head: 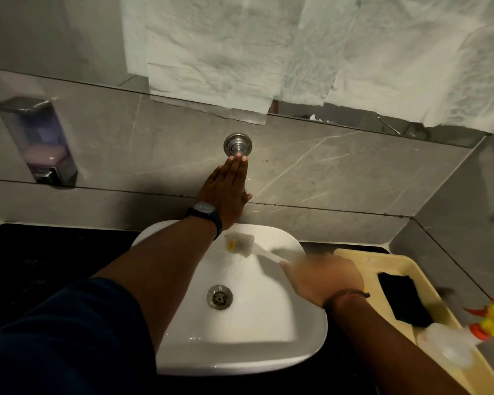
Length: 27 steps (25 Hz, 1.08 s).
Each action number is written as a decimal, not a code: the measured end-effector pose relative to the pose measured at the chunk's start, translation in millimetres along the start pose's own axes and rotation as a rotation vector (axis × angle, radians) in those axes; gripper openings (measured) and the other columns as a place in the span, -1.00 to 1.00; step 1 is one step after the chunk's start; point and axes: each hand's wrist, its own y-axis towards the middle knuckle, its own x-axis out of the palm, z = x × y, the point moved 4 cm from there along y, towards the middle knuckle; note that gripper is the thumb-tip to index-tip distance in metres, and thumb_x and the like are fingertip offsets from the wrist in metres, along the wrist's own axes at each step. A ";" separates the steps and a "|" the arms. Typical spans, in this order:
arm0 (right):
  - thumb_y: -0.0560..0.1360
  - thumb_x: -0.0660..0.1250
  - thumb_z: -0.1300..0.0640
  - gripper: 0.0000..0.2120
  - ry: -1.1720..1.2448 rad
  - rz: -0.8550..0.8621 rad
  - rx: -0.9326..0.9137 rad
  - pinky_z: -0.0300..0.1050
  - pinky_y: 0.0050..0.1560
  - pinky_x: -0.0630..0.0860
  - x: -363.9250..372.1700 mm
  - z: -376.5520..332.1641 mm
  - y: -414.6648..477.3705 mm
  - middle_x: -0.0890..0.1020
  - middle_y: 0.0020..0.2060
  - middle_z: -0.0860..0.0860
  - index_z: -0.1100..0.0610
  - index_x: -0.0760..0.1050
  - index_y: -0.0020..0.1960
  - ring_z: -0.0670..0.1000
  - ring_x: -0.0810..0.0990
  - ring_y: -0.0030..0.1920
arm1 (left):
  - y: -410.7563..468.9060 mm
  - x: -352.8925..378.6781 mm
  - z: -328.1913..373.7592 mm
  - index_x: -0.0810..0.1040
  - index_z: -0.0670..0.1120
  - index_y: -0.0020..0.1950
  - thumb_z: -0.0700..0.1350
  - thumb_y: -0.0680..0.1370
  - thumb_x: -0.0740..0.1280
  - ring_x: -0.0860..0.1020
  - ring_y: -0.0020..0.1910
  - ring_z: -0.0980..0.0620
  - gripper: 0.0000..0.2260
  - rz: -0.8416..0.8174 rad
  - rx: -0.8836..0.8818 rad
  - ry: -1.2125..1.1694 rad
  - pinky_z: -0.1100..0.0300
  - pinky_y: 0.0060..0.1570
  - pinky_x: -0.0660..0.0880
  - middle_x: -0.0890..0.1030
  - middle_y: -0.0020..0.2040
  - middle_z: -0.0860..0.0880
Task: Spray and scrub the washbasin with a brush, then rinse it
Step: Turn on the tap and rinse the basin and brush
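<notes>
A white washbasin [268, 332] sits on a dark counter, with a metal drain [219, 297] at its middle. My right hand [322, 276] grips the white handle of a scrub brush [240, 244], whose bristle head lies at the basin's far wall; water seems to run there. My left hand [226, 192] reaches over the basin's back rim, fingers straight and together, lying over the wall tap [238, 143], which it mostly hides. Whether it presses the tap I cannot tell. A clear spray bottle [451, 344] with a yellow and orange trigger lies in the tray at the right.
A cream tray [405, 266] on the counter right of the basin also holds a black cloth [402, 300]. A soap dispenser [37, 141] hangs on the tiled wall at the left. Paper covers the mirror [297, 52] above.
</notes>
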 end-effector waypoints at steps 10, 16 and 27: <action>0.38 -0.13 -0.47 -0.33 -0.047 -0.002 -0.043 -0.13 -0.42 0.22 0.0 2.4 -2.0 0.66 -0.37 0.04 0.04 0.47 -0.36 0.11 0.62 -0.36 | -1.3 5.2 -0.3 -0.20 -0.16 0.50 -0.02 0.59 0.12 -0.07 0.54 -0.11 -0.36 0.032 0.010 -0.024 0.04 0.52 -0.07 -0.08 0.56 -0.16; 0.39 -0.10 -0.48 -0.32 0.041 -0.040 0.070 -0.10 -0.36 0.31 6.8 5.5 11.0 0.66 -0.32 0.07 0.04 0.53 -0.28 0.14 0.61 -0.31 | 6.2 7.5 17.9 0.10 -0.19 0.48 0.02 0.52 0.24 0.04 0.52 -0.16 -0.38 0.101 -0.020 -0.052 -0.02 0.49 -0.02 0.13 0.53 -0.20; 0.55 0.09 -0.22 -0.55 0.385 -0.202 0.701 0.03 -0.14 0.41 87.2 187.2 -85.1 0.64 -0.01 0.24 0.14 0.50 0.03 0.29 0.57 -0.01 | -6.4 103.7 163.3 0.44 -0.10 0.25 0.09 0.49 0.24 0.48 0.15 -0.16 -0.59 -0.135 0.201 -0.358 -0.04 0.11 0.47 0.54 0.18 -0.14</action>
